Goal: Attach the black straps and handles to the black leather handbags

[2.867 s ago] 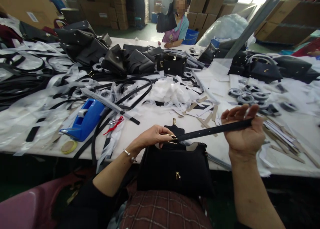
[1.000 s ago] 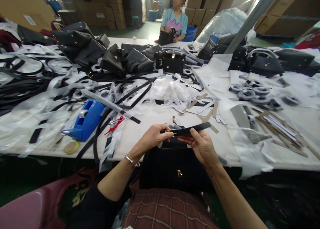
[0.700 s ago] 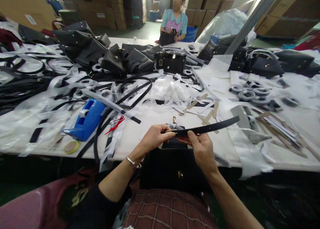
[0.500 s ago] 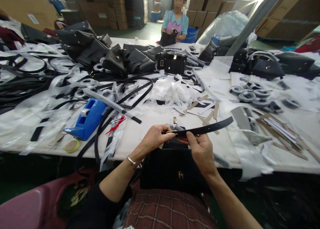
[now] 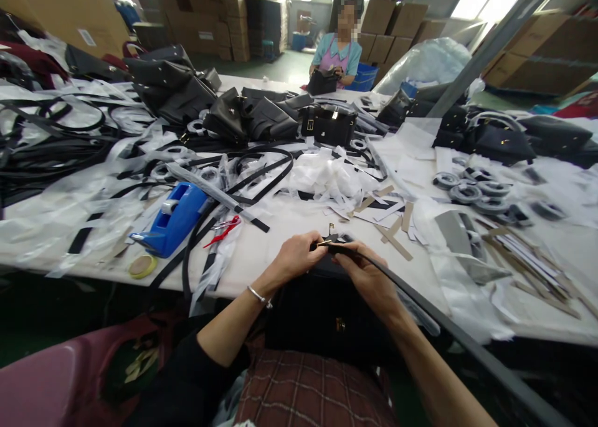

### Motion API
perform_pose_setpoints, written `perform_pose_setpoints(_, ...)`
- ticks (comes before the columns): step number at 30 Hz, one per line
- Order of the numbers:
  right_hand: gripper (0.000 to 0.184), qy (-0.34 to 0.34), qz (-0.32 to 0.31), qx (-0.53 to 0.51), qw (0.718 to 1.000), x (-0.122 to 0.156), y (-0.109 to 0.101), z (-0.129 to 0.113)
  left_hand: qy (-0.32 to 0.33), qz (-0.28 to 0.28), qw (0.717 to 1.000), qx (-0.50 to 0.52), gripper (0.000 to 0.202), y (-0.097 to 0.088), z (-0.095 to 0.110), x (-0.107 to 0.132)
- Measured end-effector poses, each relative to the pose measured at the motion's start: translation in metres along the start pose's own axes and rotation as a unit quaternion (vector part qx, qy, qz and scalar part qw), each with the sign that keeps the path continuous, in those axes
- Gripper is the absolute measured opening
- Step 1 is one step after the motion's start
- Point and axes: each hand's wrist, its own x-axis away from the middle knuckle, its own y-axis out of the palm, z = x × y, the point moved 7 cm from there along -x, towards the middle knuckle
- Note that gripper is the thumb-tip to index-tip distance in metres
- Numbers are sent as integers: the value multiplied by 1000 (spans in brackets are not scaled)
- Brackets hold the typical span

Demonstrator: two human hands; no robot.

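Observation:
A black handbag [image 5: 303, 312] with a gold clasp [image 5: 341, 325] rests at my lap against the table's front edge. Above its top, my left hand [image 5: 298, 254] is closed, thumb and fingers pinching a gold buckle [image 5: 324, 243]. My right hand [image 5: 367, 276] is closed on a long black strap [image 5: 448, 327] close beside the buckle. From there the strap runs over my right forearm and out at the lower right. Fingers partly hide where strap and buckle meet. Another gold fitting [image 5: 331, 228] stands up just beyond my hands.
Left of my hands are a blue tape dispenser [image 5: 175, 220], red-handled scissors [image 5: 224, 230] and a yellow tape roll [image 5: 142, 266]. Cardboard strips [image 5: 396, 239] and grey rolls [image 5: 467, 193] lie to the right. Black bags [image 5: 328, 125] are piled farther back. A co-worker [image 5: 337, 56] holds a dark bag across the table.
The short strap end with holes no longer sticks out right of my right hand. A long strap now trails to the lower right. My right hand has turned and moved closer to my left.

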Motion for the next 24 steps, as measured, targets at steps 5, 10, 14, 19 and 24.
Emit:
perform_pose_setpoints(5,16,16,-133,-64,989,-23,1,-6,14,-61,989,136,20,1,-11,-7)
perform_pose_setpoints(10,33,-77,-50,70,993,-48,-1,-21,78,-134,954,255,21,7,-1,-2)
perform_pose_setpoints(14,51,-36,-124,118,985,-57,14,-14,80,-108,932,336,26,3,4,3)
perform_pose_setpoints(19,45,29,-119,54,991,-52,13,9,46,5,960,276,21,-5,-4,2)
perform_pose_setpoints(24,46,-5,-133,92,987,-60,10,5,44,5,980,193,26,5,-5,0)
